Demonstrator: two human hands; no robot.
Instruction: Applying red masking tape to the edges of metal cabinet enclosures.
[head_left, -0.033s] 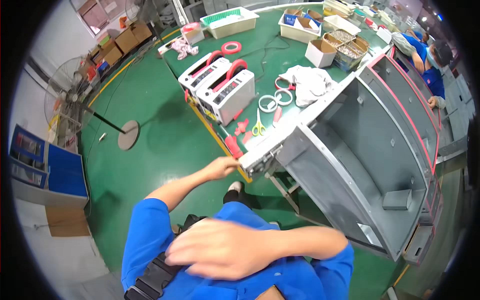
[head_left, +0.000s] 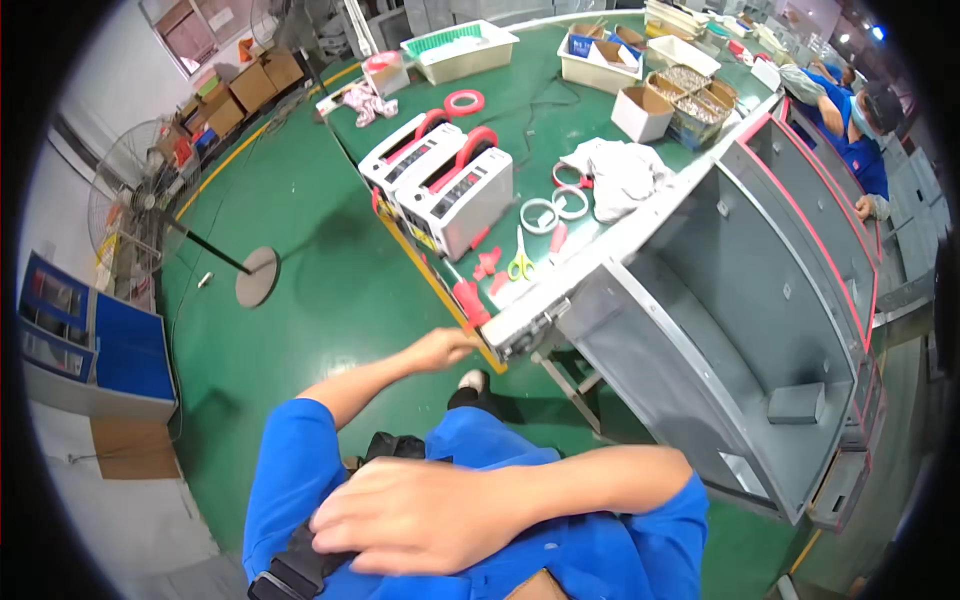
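My left hand (head_left: 441, 349) is at the near corner of the green-topped table (head_left: 362, 143), its fingers curled close to the table's edge; whether they hold something small cannot be made out. Just above it on the table lies a red-handled tool (head_left: 468, 302). My right hand (head_left: 425, 515) is spread flat, palm down, over my lap beside a black strap with a buckle (head_left: 290, 575). It holds nothing that I can see. Nearby on the table are yellow-green scissors (head_left: 520, 266), red scraps (head_left: 487, 262) and white tape rolls (head_left: 538, 215).
Two white tape dispensers (head_left: 455, 205) with red rolls stand on the table's left side. A crumpled white cloth (head_left: 620, 178) lies at its right edge. Large grey metal cabinets (head_left: 690, 290) border the table on the right. A standing fan (head_left: 258, 275) is on the left; a co-worker (head_left: 862, 150) is at far right.
My right hand has slid a little left and down over my lap. My left hand sits slightly lower, near the same table corner.
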